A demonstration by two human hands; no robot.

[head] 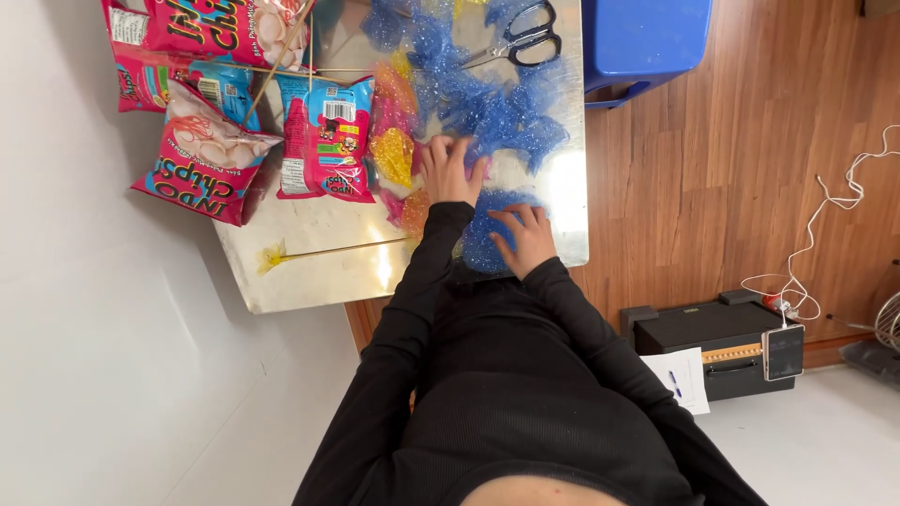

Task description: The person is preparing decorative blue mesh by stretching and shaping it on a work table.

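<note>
Several blue mesh pieces (506, 117) lie gathered; the left hand (448, 169) presses flat, fingers spread, on one, the right hand (525, 239) on another (487, 244), gripping nothing, snack packets (323, 141) untouched.

shiny metal table (309, 272) bears snack bags (323, 141), scissors (525, 39), glittery mesh pieces (497, 117), perhaps skewers (342, 250).
</note>
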